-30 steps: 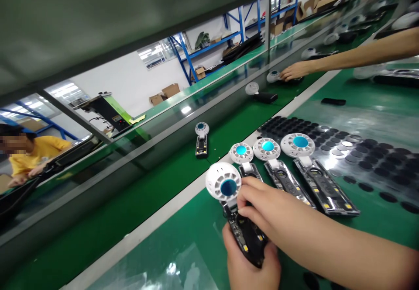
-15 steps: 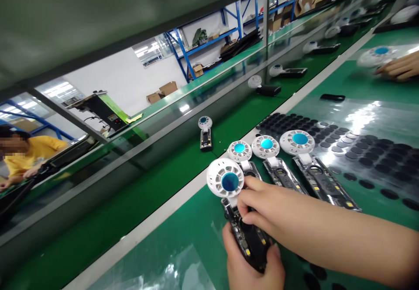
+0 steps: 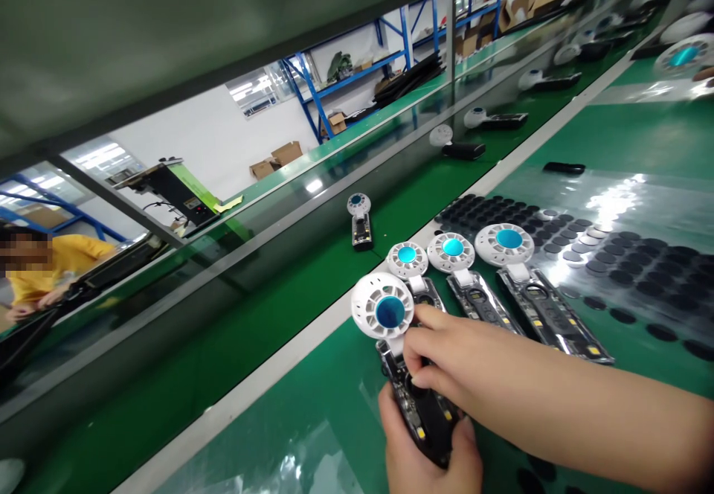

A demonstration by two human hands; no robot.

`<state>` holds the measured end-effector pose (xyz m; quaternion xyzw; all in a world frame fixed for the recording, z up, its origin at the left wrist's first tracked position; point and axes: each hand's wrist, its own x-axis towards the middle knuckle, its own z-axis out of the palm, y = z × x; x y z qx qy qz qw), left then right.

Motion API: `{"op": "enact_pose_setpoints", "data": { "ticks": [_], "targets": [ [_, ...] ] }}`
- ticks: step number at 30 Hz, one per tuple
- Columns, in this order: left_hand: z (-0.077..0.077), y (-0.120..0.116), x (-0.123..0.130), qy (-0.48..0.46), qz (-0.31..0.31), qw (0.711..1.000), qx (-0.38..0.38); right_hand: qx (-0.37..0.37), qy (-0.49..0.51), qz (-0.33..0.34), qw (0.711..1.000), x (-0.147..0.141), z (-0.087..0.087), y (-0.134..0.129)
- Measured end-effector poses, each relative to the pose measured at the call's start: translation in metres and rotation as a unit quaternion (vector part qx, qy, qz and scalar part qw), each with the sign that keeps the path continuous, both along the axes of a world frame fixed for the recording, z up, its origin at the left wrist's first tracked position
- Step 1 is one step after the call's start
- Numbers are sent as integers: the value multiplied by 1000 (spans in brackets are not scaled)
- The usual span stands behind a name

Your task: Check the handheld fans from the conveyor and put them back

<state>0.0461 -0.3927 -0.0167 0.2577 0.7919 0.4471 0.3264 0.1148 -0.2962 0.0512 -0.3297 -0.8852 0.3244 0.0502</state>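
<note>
My left hand [image 3: 429, 449] is wrapped around the dark lower body of a fan-like handheld device [image 3: 384, 306]. Its round white slotted head carries a blue disc, and small yellow parts show on its open circuit body. From the right, my right hand [image 3: 438, 349] reaches over it. The fingers are curled and pinched at the round recess in the body; what they hold, if anything, is hidden. Beyond my hand lie three similar devices, one nearest [image 3: 407, 258], one in the middle [image 3: 451, 254] and one at the right [image 3: 505, 244], their bodies partly covered by my arm.
A green conveyor belt [image 3: 290, 286] carries several similar devices. Black round discs [image 3: 608, 256] lie in rows on a clear sheet at the right, near a black oblong piece [image 3: 564, 168]. Another person in yellow [image 3: 78, 252] sits across the belt. A metal shelf overhangs above.
The devices on the belt have shifted up and to the right. The co-worker's hand and device at the far right have moved toward the frame's edge. My hands stay nearly the same.
</note>
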Motion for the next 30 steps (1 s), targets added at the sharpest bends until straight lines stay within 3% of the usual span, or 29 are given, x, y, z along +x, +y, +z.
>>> {"op": "enact_pose_setpoints", "data": {
  "ticks": [11, 15, 18, 21, 24, 28, 30],
  "targets": [
    [-3, 1, -1, 19, 7, 1000, 20, 10, 19, -26, 999, -3, -1, -6],
    [-5, -1, -1, 27, 23, 999, 10, -45, 77, -61, 994, 0, -6, -10],
    [-5, -4, -2, 22, 37, 999, 12, -126, 151, -114, 974, 4, -10, -12],
    [-3, -7, -4, -89, 42, 993, 71, -264, 249, -130, 923, 11, -15, -15],
    [0, -7, -8, -281, 35, 947, 149, -400, 365, -160, 826, 23, -16, -21],
    [12, -6, -17, -406, 33, 893, 191, -506, 482, -179, 693, 46, -15, -33],
    [21, -6, -24, -423, 31, 882, 207, -526, 506, -157, 665, 56, -15, -39]
  ]
}}
